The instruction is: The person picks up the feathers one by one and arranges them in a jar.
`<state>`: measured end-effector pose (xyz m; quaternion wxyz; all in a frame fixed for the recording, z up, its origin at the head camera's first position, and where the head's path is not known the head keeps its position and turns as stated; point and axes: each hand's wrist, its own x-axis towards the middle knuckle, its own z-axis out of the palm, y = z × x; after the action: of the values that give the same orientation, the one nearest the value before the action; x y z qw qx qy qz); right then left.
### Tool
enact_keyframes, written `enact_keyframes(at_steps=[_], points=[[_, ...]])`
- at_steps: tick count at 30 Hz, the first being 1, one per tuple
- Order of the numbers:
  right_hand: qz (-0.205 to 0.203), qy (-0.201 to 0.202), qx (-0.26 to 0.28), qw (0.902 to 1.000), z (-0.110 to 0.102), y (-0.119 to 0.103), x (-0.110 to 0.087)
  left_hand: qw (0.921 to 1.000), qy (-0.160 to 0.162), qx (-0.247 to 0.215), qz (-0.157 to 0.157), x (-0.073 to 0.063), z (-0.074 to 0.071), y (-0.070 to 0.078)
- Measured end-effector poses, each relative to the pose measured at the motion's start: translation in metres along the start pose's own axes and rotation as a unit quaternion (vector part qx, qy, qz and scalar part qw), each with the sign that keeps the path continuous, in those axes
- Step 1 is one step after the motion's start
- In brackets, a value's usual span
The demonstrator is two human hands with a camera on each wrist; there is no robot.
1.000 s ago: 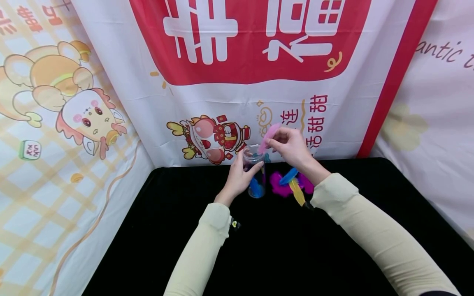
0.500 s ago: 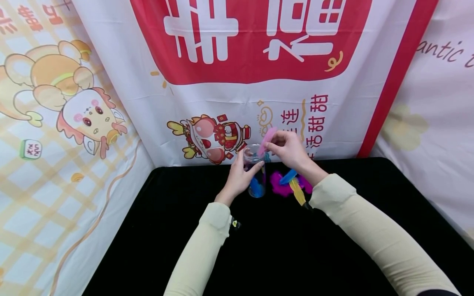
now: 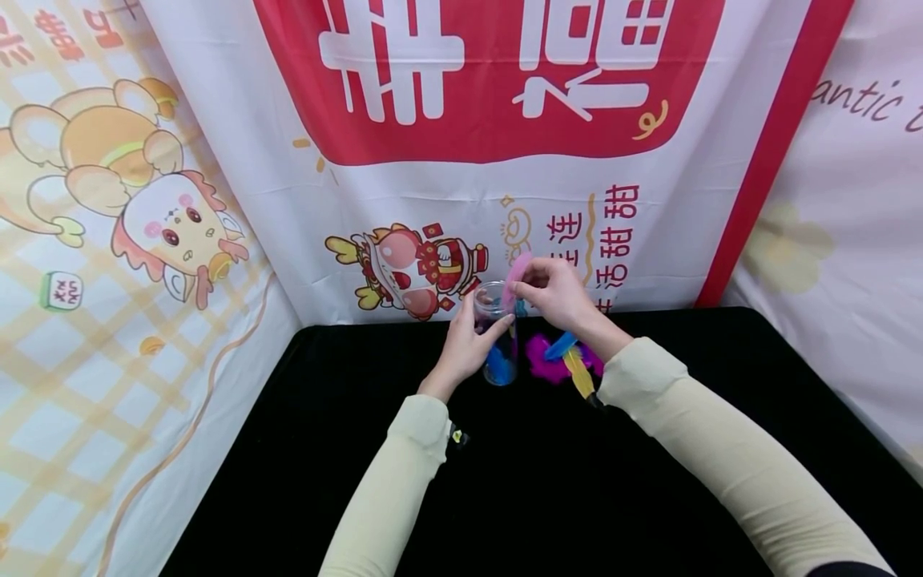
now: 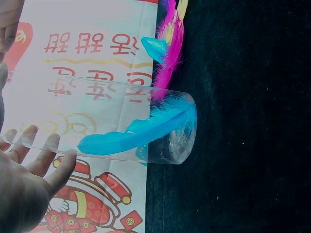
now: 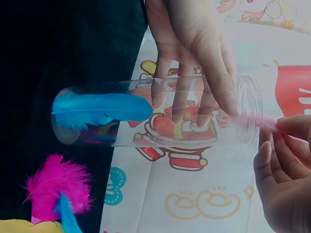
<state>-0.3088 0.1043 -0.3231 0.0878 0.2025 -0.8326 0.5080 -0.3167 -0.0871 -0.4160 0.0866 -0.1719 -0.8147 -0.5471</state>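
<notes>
Currently, I count two hands, one clear jar, one pink feather in hand, and one blue feather inside the jar. The left hand holds the jar near its upper part, with fingers and thumb on opposite sides. The jar stands mouth up; I cannot tell whether its base touches the desk. The right hand is at the rim; its grip is pinching the pink feather between thumb and fingers. From the right wrist view, I see the lower part of this feather inside the mouth of the jar. The enclosed blue feather lies lengthwise near the base.

Beside the jar, under the right forearm, I count one loose blue feather and one yellow feather, overlapping magenta feathers; the number of magenta pieces cannot be told. One white-and-red backdrop hangs behind the desk.

Compared with the frame one second ago, the right hand is lower and farther left, and the pink feather has descended with it. I register no shift of the left hand, the jar or the loose feathers.
</notes>
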Motion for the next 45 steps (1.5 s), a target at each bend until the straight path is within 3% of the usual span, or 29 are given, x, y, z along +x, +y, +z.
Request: enact_keyframes(at_steps=[12, 22, 36, 45], points=[[0.001, -0.007, -0.044, 0.9990, 0.0024, -0.0027, 0.0055, 0.9999, -0.005, -0.007, 0.014, 0.0009, 0.0000, -0.0001], [-0.013, -0.017, -0.065, 0.9976, 0.0057, -0.0019, 0.0066, 0.9999, -0.007, 0.001, 0.008, 0.0005, -0.0003, 0.0001], [0.000, -0.024, -0.054, 0.9982, 0.0078, -0.0012, 0.0074, 0.9999, -0.003, 0.012, 0.005, 0.0005, -0.0001, 0.0000], [-0.012, -0.031, -0.053, 0.9980, 0.0054, 0.0004, 0.0060, 0.9999, -0.003, 0.011, -0.007, -0.0006, -0.0006, -0.0009]])
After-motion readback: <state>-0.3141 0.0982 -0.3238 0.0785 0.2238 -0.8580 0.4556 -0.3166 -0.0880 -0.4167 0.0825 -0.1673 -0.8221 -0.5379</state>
